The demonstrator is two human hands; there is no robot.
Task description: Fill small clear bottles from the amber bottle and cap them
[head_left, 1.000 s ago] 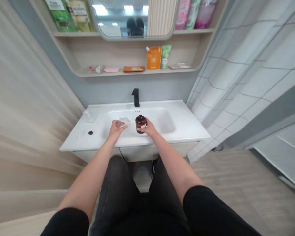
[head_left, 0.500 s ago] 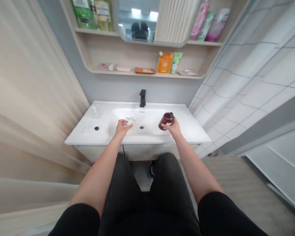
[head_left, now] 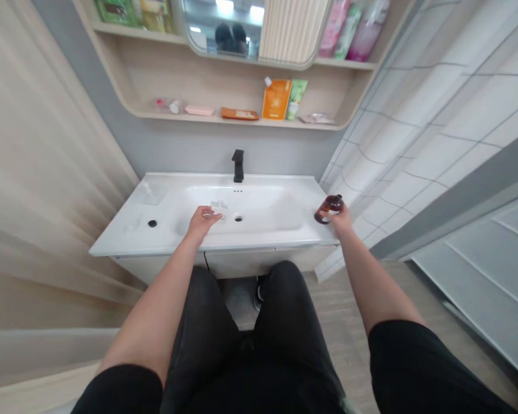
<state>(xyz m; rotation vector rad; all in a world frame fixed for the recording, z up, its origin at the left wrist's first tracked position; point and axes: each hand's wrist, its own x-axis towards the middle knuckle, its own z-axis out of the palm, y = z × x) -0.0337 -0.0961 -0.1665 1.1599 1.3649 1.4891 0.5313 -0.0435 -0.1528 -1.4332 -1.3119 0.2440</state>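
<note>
My left hand (head_left: pixel 202 222) lies at the near left of the white basin (head_left: pixel 259 201), its fingers on a small crumpled white item (head_left: pixel 218 207). Whether those fingers grip the item, I cannot tell. Far to the right, my right hand (head_left: pixel 337 216) holds an amber glass bottle (head_left: pixel 329 208) tilted on its side, above the right end of the counter. The fingers wrap its lower part, and its label is hidden.
A black faucet (head_left: pixel 237 165) stands behind the basin, with a drain (head_left: pixel 238 218) just right of the white item. A black round button (head_left: pixel 152 223) sits on the left counter. Toiletries line the wooden shelf (head_left: pixel 237 119) above. A tiled wall (head_left: pixel 414 144) runs along the right.
My right hand has carried the amber bottle rightward, from over the basin to the counter's right end, tilting it further. My left hand and the white item have stayed by the drain.
</note>
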